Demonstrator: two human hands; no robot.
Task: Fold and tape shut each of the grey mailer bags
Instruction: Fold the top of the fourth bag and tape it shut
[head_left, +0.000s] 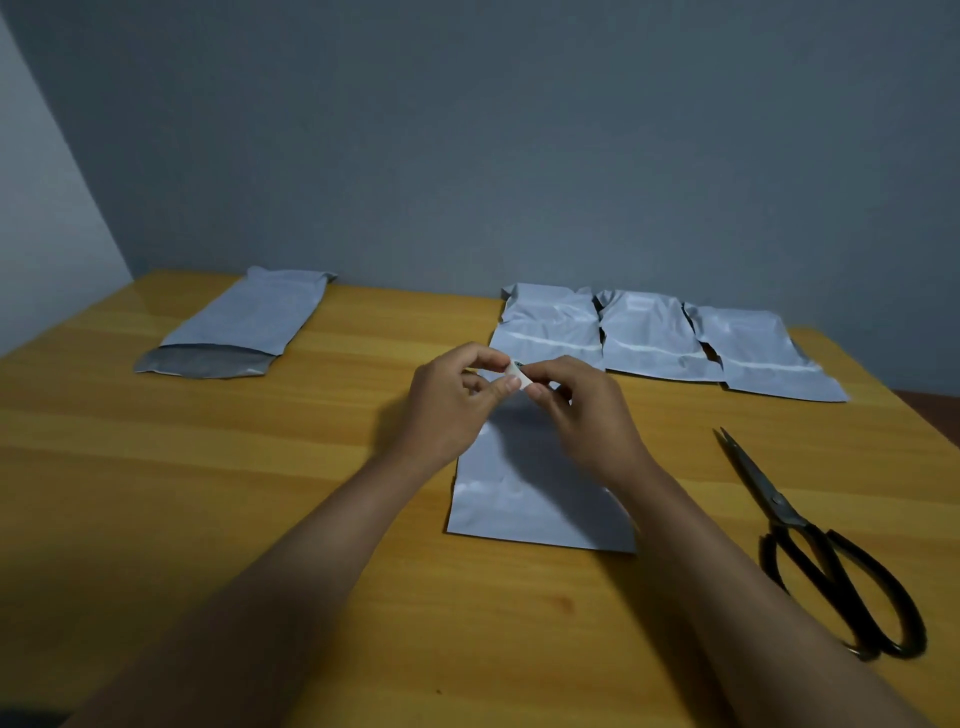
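dimly lit – wooden table, seemingly grey wall.

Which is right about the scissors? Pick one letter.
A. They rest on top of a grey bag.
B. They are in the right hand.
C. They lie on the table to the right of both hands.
C: the scissors lie flat on the table, right of both hands, touching no bag.
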